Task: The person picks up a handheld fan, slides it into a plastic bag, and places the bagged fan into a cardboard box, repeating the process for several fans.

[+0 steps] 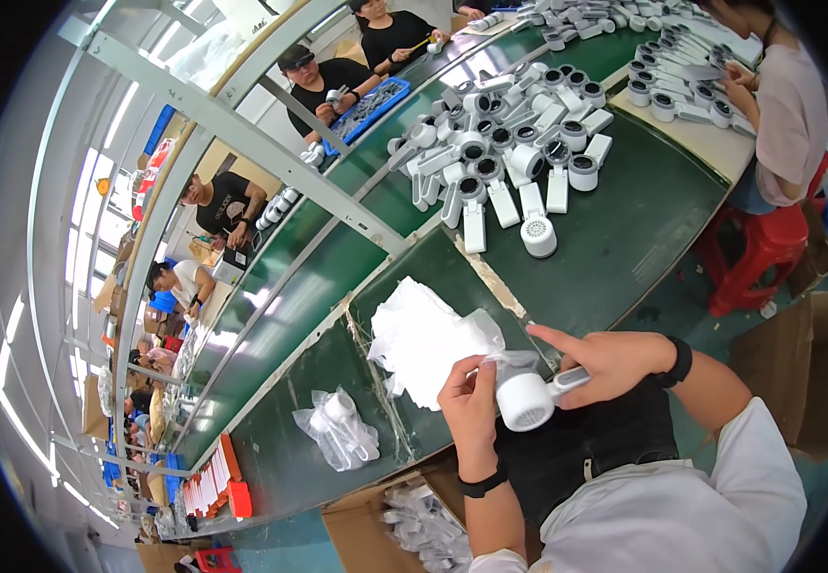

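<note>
A white handheld fan (526, 399) with a round grilled head is in front of me at the table's near edge. Its handle lies in my right hand (600, 368), which grips it with the index finger stretched out to the left. My left hand (469, 406) pinches the edge of a clear plastic bag (484, 334) just above the fan's head. Beneath and beyond that bag is a loose stack of white bags or sheets (414, 334). A fan sealed in a clear bag (339, 430) lies to the left.
Many white fans (519, 143) are heaped on the green table (624, 229). Below its near edge stands a carton of bagged items (424, 525). A metal frame post (271, 172) rises at left. Co-workers (786, 124) sit around, one on a red stool (753, 253).
</note>
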A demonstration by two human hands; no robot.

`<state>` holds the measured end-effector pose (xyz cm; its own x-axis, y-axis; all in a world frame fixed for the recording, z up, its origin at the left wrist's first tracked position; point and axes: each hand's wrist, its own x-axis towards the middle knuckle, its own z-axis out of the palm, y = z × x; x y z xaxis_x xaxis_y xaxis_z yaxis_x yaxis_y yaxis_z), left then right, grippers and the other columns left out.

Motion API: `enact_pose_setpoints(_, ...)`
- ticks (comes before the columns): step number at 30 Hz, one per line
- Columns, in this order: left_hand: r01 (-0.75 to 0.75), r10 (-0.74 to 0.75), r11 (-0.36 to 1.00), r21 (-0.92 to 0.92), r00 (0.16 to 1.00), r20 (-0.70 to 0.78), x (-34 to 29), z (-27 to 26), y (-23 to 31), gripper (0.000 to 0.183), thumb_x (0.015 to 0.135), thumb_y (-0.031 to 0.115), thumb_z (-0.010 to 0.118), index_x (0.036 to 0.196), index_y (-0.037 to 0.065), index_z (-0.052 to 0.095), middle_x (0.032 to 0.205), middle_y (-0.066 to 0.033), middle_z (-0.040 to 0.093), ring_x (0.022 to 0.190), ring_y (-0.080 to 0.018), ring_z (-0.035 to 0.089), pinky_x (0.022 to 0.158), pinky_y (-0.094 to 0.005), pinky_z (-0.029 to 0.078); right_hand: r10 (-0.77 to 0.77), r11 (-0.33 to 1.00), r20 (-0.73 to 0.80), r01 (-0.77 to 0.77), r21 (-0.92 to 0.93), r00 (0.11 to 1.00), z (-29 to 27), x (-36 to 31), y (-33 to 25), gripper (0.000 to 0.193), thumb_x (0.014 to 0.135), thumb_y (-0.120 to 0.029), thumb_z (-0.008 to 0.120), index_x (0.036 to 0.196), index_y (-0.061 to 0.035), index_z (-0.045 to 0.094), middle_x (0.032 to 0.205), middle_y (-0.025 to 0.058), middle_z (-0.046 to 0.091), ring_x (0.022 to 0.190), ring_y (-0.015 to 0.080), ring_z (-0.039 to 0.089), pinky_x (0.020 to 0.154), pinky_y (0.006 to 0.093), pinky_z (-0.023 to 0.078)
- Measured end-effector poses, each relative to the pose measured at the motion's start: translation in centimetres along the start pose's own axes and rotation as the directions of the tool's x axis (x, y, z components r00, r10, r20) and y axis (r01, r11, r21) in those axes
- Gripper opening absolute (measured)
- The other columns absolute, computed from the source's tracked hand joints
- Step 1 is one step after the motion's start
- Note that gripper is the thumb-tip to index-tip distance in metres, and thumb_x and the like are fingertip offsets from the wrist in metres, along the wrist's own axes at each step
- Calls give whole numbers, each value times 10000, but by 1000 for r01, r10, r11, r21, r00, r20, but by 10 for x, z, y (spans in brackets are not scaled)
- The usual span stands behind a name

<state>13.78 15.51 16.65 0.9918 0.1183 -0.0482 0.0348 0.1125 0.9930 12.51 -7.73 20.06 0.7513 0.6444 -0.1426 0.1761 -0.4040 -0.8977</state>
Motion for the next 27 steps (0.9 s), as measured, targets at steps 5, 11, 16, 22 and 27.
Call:
enact_pose_setpoints(5, -65, 65, 998, -8, 989, 134, 1, -15, 4, 111, 866, 19, 668, 958, -43, 655, 839, -33, 643, 685, -77, 565, 594, -210, 446, -48, 999, 183, 44, 25, 982, -2, 22, 18, 734, 927, -296, 593, 1519, -135, 190, 943, 120, 675, 736, 233, 661, 698, 341, 524)
enact_pose_setpoints(11, -455, 433, 848, 271, 890, 142, -10, -9, 4, 86, 835, -5, 690, 911, -17, 651, 876, -24, 600, 657, -82, 540, 585, -227, 440, 155, 931, -102, -111, 347, 983, 35, 34, 16, 677, 931, -307, 573, 1493, -128, 240, 759, 94, 612, 605, 148, 605, 551, 286, 508)
enact_pose_setpoints(16, -603, 460, 672, 430, 795, 396, -29, 14, -8, 75, 838, 2, 684, 899, -4, 640, 841, -61, 579, 631, -82, 513, 573, -226, 425, 146, 689, -426, 217, 691, 893, 69, 63, 41, 634, 922, -108, 528, 1459, -16, 203, 1088, 151, 585, 753, 163, 623, 640, 282, 519)
enact_pose_setpoints(22, -353, 205, 908, 224, 843, 498, -46, 7, -14, 231, 823, -84, 649, 1043, -16, 626, 1019, -64, 619, 898, -139, 614, 832, -251, 494, 116, 669, -621, 401, 626, 775, 75, 66, 54, 593, 909, -90, 571, 1433, -19, 302, 1228, 155, 570, 1109, 169, 551, 940, 301, 449)
enact_pose_setpoints(27, -49, 71, 981, -188, 991, 112, -35, 6, -52, 436, 955, 108, 544, 1359, 54, 390, 1256, -87, 525, 1151, -221, 536, 916, -368, 504, 169, 799, -628, 268, 538, 759, 85, 63, 34, 448, 941, -290, 592, 1246, 29, 519, 1198, 167, 611, 1055, 200, 605, 873, 306, 474)
